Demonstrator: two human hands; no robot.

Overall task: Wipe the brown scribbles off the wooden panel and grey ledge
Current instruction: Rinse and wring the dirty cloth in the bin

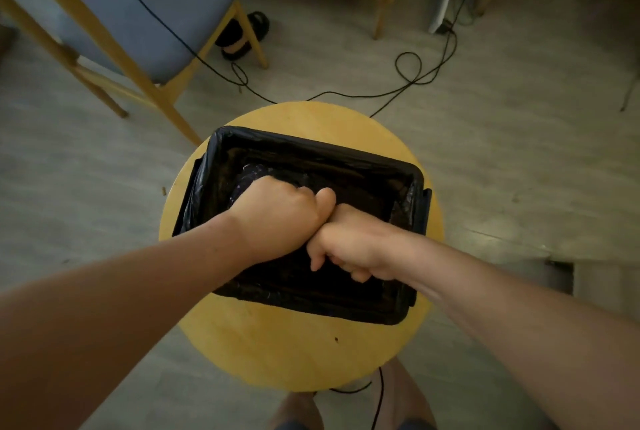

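Observation:
Both of my hands are curled into fists over a black bin (313, 149) lined with a black bag. My left hand (277, 213) has its knuckles turned down into the bin. My right hand (351, 244) presses against it from the right, thumb touching the left fist. Nothing shows between the fingers of either hand, and whatever they may enclose is hidden. The wooden panel, the grey ledge and the brown scribbles are out of view.
The bin stands on a round yellow wooden table (294, 346). A wooden chair (145, 17) with a blue seat is at the upper left, with a black sandal (244, 35) beside it. Black cables (408, 81) trail across the grey floor behind the table.

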